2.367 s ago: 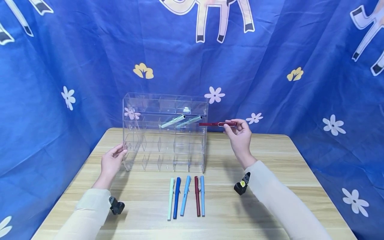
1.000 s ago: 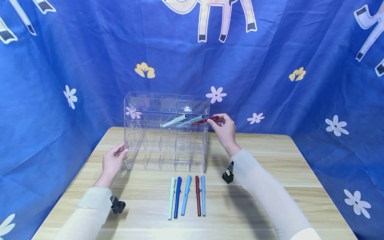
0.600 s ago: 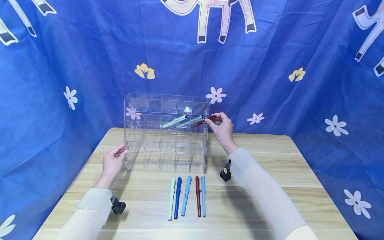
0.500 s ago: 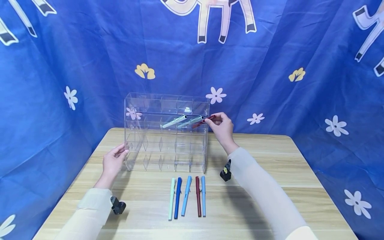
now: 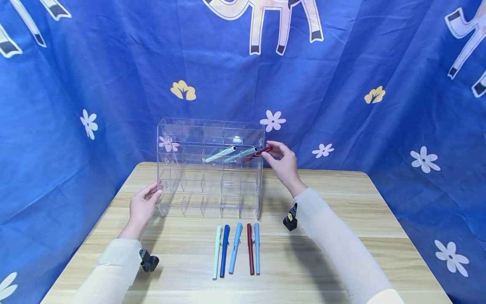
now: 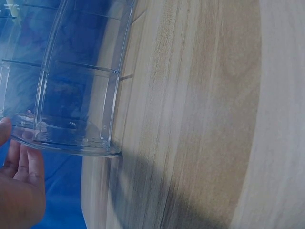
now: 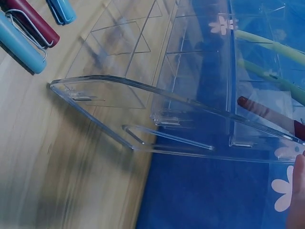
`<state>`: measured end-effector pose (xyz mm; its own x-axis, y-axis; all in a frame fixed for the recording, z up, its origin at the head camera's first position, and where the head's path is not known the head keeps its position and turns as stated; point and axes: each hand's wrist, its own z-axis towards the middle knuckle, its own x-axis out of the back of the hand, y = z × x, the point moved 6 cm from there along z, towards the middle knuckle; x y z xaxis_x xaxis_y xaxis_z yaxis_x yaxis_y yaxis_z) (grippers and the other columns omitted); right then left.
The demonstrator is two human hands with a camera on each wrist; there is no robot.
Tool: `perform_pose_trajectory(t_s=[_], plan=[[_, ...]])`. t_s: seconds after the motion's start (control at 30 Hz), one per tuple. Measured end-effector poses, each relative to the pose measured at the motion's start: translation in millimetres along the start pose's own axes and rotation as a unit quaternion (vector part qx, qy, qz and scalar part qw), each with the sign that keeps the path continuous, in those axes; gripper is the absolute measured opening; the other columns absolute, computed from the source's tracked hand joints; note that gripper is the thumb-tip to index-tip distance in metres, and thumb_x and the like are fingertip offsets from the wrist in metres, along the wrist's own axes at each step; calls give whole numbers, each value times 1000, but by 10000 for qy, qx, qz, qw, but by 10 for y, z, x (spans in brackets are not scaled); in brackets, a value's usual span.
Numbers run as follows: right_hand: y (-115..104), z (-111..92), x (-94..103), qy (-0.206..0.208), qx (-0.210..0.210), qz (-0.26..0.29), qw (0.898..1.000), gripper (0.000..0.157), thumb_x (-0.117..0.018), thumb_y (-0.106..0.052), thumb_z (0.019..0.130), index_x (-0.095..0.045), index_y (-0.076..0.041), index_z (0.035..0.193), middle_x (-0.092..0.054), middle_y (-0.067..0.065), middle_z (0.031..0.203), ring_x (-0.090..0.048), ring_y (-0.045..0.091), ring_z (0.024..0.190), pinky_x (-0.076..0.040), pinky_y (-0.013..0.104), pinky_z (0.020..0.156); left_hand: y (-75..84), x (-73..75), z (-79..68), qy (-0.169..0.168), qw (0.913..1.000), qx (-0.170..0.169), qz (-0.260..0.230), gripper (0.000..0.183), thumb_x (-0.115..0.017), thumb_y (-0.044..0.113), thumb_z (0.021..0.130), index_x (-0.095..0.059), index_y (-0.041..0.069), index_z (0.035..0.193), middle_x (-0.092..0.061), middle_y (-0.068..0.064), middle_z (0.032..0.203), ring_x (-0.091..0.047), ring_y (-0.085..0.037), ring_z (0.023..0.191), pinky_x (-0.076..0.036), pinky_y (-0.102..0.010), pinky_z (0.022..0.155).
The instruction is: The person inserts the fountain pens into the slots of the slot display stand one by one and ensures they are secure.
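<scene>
A clear acrylic pen rack [image 5: 212,188] with several tiers of compartments stands upright on the table. My left hand [image 5: 142,207] holds its left side edge, thumb in front and fingers behind; the left wrist view shows this hand [image 6: 21,191] at the rack's edge. A dark red pen [image 5: 258,154] leans in the rack's right end compartment on an upper tier. Around its cap end, my right hand [image 5: 282,162] has thumb and fingers spread slightly apart. Left of it lean a teal-looking pen [image 5: 241,154] and a mint pen [image 5: 220,154]. Only the right thumb [image 7: 298,186] shows in the right wrist view.
In front of the rack lie a mint pen [image 5: 217,253], a dark blue pen [image 5: 225,251], a light blue pen [image 5: 235,249], a dark red pen [image 5: 250,250] and another light blue pen [image 5: 257,250]. A blue patterned cloth [image 5: 326,105] surrounds the wooden table [image 5: 322,261].
My right hand carried the red pen leftward into the rack's right end compartment, where it leans tilted. The fingers have since loosened and shifted slightly right. The left hand stays on the rack.
</scene>
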<state>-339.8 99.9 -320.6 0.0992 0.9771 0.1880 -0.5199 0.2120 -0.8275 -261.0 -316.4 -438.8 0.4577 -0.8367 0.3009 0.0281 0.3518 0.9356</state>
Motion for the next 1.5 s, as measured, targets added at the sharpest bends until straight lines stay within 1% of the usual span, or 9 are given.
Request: perform_pose_trajectory(t_s=[0.1,0.17,0.27,0.43,0.8,0.97,1.17,1.33,1.5], plan=[[-5,9,5,11,98,-12,10000,31,-72,-2,84,-65,6,114,-67,21,105,-65,33,92,-57,29,74,3,4,-1,12,10000,-4,-45,37,-62,6,93,-55,-2,129,-56,-26,122,-55,15,82,-50,-7,74],[-4,10,8,44,78,-136,9999,29,-72,-4,85,-66,3,112,-68,18,104,-65,29,91,-55,23,72,5,3,-2,4,10000,-12,-63,37,-62,5,93,-55,-3,129,-56,-27,122,-53,17,78,-50,-7,73],[-3,12,7,106,41,-245,9996,28,-73,-9,85,-68,0,111,-69,14,103,-66,24,89,-54,19,73,4,2,-5,3,10000,-24,-90,37,-62,4,92,-55,-4,128,-56,-28,121,-51,19,76,-51,-7,72],[5,13,0,201,-22,-339,9992,24,-74,-11,84,-69,-2,106,-70,11,100,-67,20,87,-54,21,71,0,1,-3,22,10000,-56,-54,37,-62,5,92,-56,-4,128,-56,-28,120,-51,19,76,-51,-8,72],[12,22,-5,284,-77,-480,9984,22,-74,-11,84,-69,-1,103,-71,10,98,-67,19,84,-52,17,66,-2,-2,-1,4,10000,21,-37,38,-62,8,93,-55,-4,129,-56,-28,121,-52,18,77,-51,-8,72],[13,25,-11,219,-129,-410,9988,22,-74,-11,85,-68,-1,104,-70,11,98,-67,20,82,-55,20,62,-4,-2,-5,-16,9999,69,-95,38,-61,7,93,-55,-3,129,-55,-27,122,-55,15,82,-50,-8,74],[33,6,-6,66,-234,-329,9992,29,-75,-11,83,-67,-2,110,-70,11,99,-67,20,85,-56,23,68,-39,-3,-1,-9,9999,163,-28,38,-62,8,93,-55,-2,130,-57,-26,122,-54,14,83,-50,-9,77],[64,-33,48,-15,-330,-44,9994,42,-76,-13,83,-61,0,120,-68,12,109,-67,22,91,-56,25,75,-33,-3,0,-11,9999,118,-4,38,-62,7,93,-55,-3,129,-57,-26,122,-52,17,80,-50,-8,77],[42,-118,158,-90,-596,233,9979,40,-68,-16,91,-57,2,124,-64,17,114,-64,30,96,-57,23,72,-14,-3,2,-40,9999,112,52,38,-62,8,93,-55,-1,130,-56,-25,123,-54,13,85,-49,-9,78]])
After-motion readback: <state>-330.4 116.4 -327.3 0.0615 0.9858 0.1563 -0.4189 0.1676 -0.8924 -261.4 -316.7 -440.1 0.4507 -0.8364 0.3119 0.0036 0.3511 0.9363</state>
